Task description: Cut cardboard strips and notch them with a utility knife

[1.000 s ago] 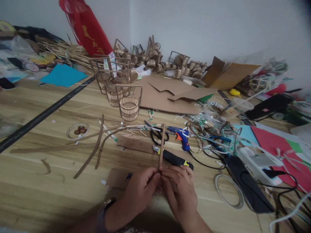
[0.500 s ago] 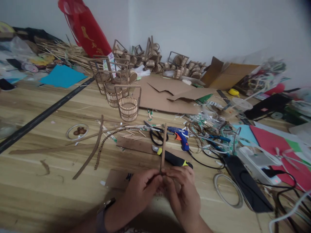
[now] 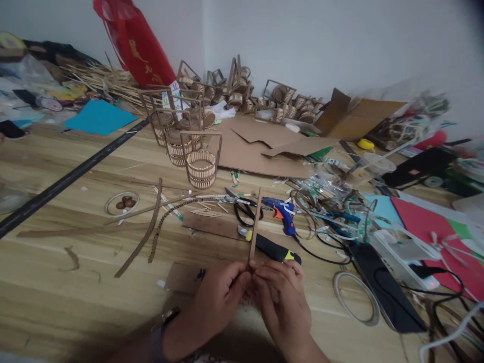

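Both of my hands meet low in the middle of the view, over a wooden table (image 3: pixel 56 297). My left hand (image 3: pixel 219 300) and my right hand (image 3: pixel 282 297) are closed in a pinch on the lower end of a thin brown strip (image 3: pixel 255 227), which stands nearly upright and leans a little to the right. A watch sits on my left wrist. Just beyond my fingers lie a black utility knife with yellow tips (image 3: pixel 274 248), black-handled scissors (image 3: pixel 244 209) and a blue glue gun (image 3: pixel 282 212). A small piece of cardboard (image 3: pixel 183 277) lies under my left hand.
Small slatted baskets with frames (image 3: pixel 198 164) stand mid-table, with more piled at the wall (image 3: pixel 242 93). Curved brown strips (image 3: pixel 145 232), cardboard sheets (image 3: pixel 260 143), a tape ring (image 3: pixel 355 297), a black device with cables (image 3: pixel 385 287), coloured paper (image 3: pixel 98 117) and a red bag (image 3: pixel 134 43) lie around.
The strip's top has tilted slightly to the right. My hands have stayed in the same place, with the fingers shifting a little on its lower end.
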### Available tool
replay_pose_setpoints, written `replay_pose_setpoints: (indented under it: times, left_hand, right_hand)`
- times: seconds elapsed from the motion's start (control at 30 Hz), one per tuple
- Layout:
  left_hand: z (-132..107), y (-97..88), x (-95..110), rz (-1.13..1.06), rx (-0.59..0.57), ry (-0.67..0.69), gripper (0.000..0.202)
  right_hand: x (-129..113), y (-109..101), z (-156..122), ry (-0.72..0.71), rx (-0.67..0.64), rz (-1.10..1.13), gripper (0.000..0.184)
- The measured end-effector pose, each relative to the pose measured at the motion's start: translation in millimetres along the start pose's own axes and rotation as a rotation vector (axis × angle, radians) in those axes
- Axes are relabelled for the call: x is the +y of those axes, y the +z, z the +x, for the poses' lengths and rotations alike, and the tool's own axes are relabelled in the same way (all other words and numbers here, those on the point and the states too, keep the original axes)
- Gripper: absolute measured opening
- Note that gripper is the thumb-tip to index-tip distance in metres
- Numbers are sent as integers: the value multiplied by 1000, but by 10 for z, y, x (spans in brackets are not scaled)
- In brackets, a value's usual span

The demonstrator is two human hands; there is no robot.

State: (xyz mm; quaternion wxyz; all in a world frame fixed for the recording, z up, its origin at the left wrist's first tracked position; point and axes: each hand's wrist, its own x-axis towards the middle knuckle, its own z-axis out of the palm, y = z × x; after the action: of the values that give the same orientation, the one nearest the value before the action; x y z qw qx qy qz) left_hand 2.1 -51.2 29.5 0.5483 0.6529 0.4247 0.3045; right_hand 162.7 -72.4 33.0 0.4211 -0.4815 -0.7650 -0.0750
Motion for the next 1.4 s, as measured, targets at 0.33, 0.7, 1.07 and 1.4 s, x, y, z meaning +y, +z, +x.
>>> replay_pose_setpoints:
  times: [0.33,0.7,1.07,1.4]
  left_hand:
    - [-18,-6,-22,77,-30,81,35]
    - [31,6,24,-21,-3,19,32]
    - [36,-1,31,19,59,38,32]
    - [-3,15,12,144,62,113,28]
  right_hand:
    - [14,14,-41,94,69,110,14]
    - [-20,-30,72,-59,-20,-50,14]
    - [-13,53,-9,-47,-17,-84,13]
    - [-54,1,37,-4,-11,-56,12]
